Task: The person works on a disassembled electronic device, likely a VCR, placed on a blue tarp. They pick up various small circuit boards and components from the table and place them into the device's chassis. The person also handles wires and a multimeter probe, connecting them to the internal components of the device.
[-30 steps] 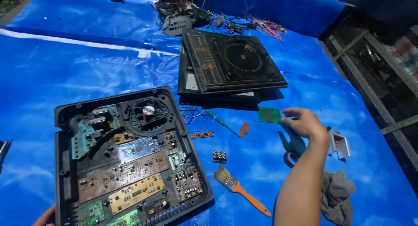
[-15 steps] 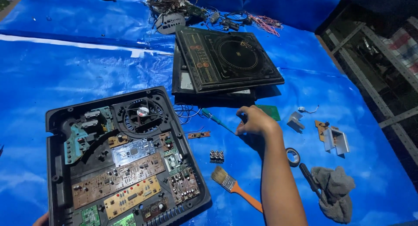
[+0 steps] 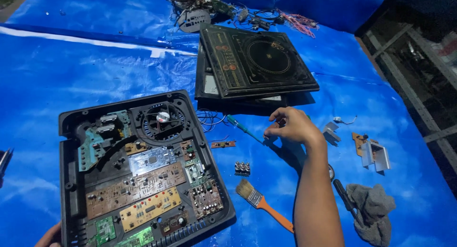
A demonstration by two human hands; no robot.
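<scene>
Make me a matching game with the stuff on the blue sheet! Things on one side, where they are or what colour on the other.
Things:
1. paintbrush
2. grey rag
3. screwdriver
4. fan

Places or colours:
A. inside the opened black case
B. orange handle
C. crumpled at the right, beside a dark tool
D. green handle, at the fingertips of the right hand

Pairs: 1-B, 2-C, 3-D, 4-A
</scene>
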